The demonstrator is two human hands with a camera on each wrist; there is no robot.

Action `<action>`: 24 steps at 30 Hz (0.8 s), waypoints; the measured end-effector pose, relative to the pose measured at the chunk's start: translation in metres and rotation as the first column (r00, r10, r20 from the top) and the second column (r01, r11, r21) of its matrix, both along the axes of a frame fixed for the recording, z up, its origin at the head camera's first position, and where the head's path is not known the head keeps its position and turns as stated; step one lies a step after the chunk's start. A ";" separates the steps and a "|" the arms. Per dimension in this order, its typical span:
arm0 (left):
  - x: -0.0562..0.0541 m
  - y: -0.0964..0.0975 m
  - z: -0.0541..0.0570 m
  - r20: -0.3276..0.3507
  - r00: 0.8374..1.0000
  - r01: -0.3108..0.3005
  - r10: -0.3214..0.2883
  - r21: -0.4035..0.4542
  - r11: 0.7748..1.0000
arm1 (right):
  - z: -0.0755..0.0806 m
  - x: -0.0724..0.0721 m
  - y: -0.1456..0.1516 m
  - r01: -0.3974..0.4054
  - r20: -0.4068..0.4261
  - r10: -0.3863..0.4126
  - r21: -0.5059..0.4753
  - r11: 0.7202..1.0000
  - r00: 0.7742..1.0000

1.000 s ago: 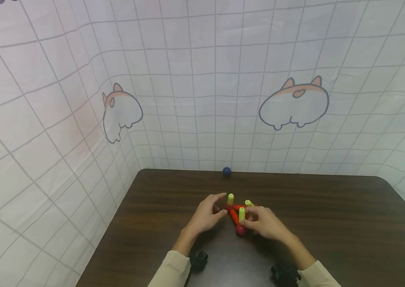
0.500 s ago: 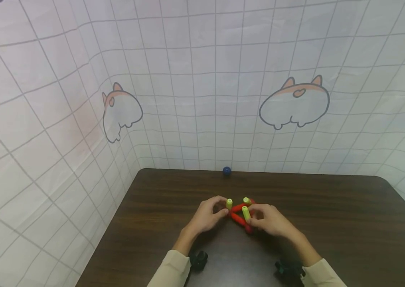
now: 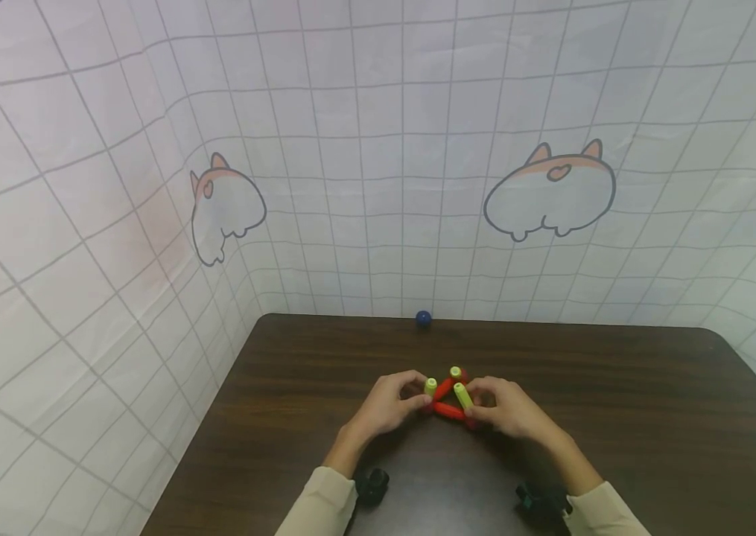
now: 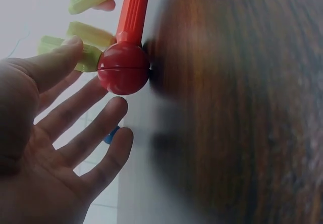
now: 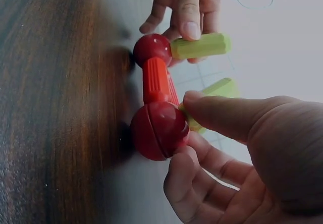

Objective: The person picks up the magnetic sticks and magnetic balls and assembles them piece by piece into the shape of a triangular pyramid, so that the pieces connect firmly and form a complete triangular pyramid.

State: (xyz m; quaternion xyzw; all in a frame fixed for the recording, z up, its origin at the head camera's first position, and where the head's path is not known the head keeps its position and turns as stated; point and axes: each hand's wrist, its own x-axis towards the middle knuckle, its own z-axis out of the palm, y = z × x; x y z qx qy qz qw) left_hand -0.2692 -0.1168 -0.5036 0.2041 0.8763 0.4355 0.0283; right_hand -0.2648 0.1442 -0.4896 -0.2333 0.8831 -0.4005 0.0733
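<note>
A triangle of red magnetic rods (image 3: 448,411) with dark red balls at its corners lies on the table, and a yellow-green rod rises from each corner. My left hand (image 3: 387,402) pinches the left yellow-green rod (image 4: 91,57) between thumb and fingers, just by its dark red ball (image 4: 123,68). With thumb and fingers my right hand (image 3: 512,408) grips the near-right yellow-green rod (image 3: 462,396) low down, beside another dark red ball (image 5: 159,130). The third yellow-green rod (image 3: 455,372) stands at the far corner, untouched. My right hand partly hides the near-right ball in the head view.
A blue ball (image 3: 423,318) sits at the far edge of the dark wooden table (image 3: 324,342). Behind and to the left hangs a white gridded cloth (image 3: 378,186). Black devices (image 3: 372,487) are worn at both wrists.
The triangle has turned, its near corner swinging to the right with my right hand. My left hand has closed in from beside the left rod to pinch it.
</note>
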 end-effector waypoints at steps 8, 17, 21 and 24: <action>-0.001 0.004 -0.004 -0.050 0.999 -0.008 0.006 -0.041 0.999 | 0.001 0.003 0.001 0.011 -0.005 -0.011 -0.028 1.000 1.000; -0.001 0.004 -0.006 -0.072 0.997 -0.023 0.018 -0.075 0.997 | -0.001 0.003 -0.002 0.027 -0.029 -0.028 -0.040 0.999 0.999; 0.000 0.005 -0.006 -0.061 0.998 -0.032 0.027 -0.088 0.996 | -0.002 0.003 -0.004 0.043 -0.017 -0.044 -0.035 0.998 0.999; 0.000 0.005 -0.006 -0.062 0.998 -0.035 0.030 -0.094 0.995 | -0.003 0.003 -0.005 0.057 -0.012 -0.058 -0.030 0.998 0.998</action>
